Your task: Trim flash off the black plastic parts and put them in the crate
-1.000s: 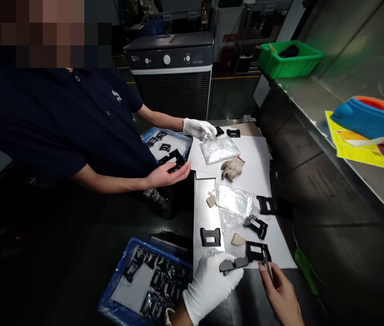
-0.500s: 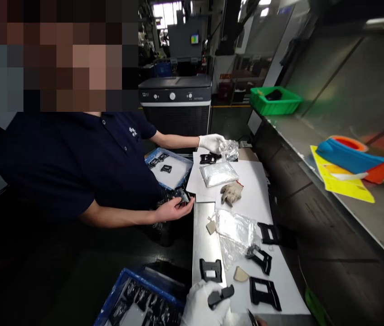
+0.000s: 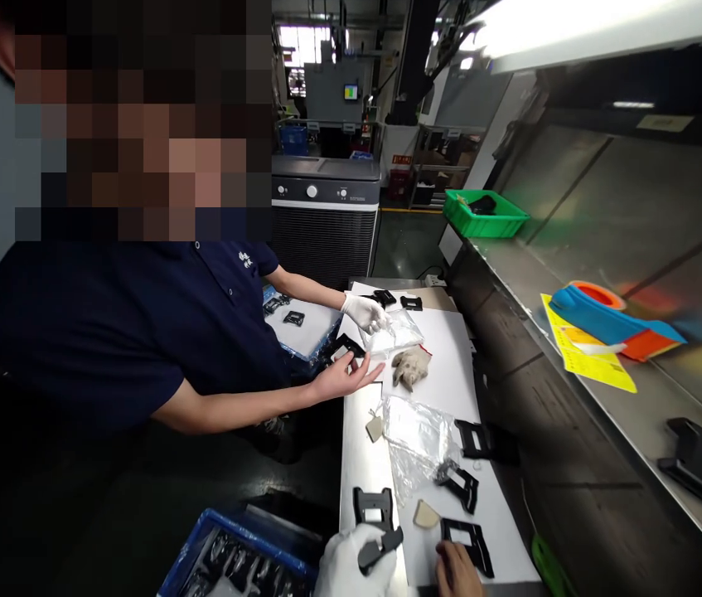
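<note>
My left hand (image 3: 351, 564), in a white glove, is closed around a small dark grey curved plastic piece (image 3: 381, 550) at the bottom of the view. Just beyond it a black plastic frame (image 3: 373, 499) with a square opening lies on the table. My bare right hand (image 3: 457, 570) has its fingers curled on the near left edge of another black frame (image 3: 478, 551); the hand's lower part is cut off by the view's edge. A beige wedge-shaped pad (image 3: 426, 514) lies between these two frames. Farther right are a third frame (image 3: 459, 485) and a fourth (image 3: 473, 439).
Across the table a co-worker holds a black frame (image 3: 348, 344) near clear plastic bags (image 3: 397, 332). A crumpled glove (image 3: 411, 367) and more clear bags (image 3: 416, 427) lie mid-table. A blue crate (image 3: 201, 531) of wrapped parts stands lower left. A metal shelf (image 3: 512, 274) runs along the right.
My right hand has come into view and onto the near right frame; the dark pointed thing beside it no longer shows. The co-worker's hands have drawn together over the bags. My view has shifted slightly.
</note>
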A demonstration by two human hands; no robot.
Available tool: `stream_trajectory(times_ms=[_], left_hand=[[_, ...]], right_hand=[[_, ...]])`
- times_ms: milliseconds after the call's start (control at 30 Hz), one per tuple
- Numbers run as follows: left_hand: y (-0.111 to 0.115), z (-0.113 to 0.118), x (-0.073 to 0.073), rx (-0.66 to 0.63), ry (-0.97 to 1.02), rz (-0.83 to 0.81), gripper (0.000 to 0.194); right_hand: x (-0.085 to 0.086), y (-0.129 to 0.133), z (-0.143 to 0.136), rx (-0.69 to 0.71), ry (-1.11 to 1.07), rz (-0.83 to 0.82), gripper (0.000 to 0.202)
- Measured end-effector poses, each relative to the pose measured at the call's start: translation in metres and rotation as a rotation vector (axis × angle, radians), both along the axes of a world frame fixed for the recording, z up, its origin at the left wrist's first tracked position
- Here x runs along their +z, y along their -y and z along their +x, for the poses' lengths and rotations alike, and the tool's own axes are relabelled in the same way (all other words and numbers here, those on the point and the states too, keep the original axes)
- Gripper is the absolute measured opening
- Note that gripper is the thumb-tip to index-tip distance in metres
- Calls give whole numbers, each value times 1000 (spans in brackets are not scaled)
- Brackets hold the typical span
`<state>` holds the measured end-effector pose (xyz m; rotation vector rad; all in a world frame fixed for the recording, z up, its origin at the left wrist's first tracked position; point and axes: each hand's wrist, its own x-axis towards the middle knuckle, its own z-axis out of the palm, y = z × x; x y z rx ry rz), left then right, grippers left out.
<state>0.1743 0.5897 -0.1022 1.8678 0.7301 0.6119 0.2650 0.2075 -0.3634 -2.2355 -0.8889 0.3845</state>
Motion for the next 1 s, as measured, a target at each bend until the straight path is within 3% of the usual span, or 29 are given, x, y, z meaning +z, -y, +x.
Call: stream_trajectory(times_ms=[67,133,267,333,433,567,633,733,1000], left_hand=[[42,-11,-5,83,-59,-16,18],[90,-35,-12,103,-123,-51,25],[169,-88,-27,109,-248,-122,27],[190,-103,-37,113,-294,-149,18],[203,-111,-57,131,-361,-204,13],[211,-118,-86,141,-450,-289,16],[215,-124,-97,157,-474,-307,19],[221,-131,-106,160,-485,-344,20],[221,-130,-100,115,-483,-418,18]], right_hand=[[5,-10,-2,61,-14,-1,33],[22,-22,-5,93,-26,3,33],[89,-76,8,150,-65,48,39],[129,-122,29,115,-84,52,42],[183,-210,69,116,-77,97,46],[229,-318,109,110,-43,109,50],[240,-352,118,141,-34,65,51],[242,-376,121,192,-60,-28,40],[199,-374,121,276,-241,-246,45]])
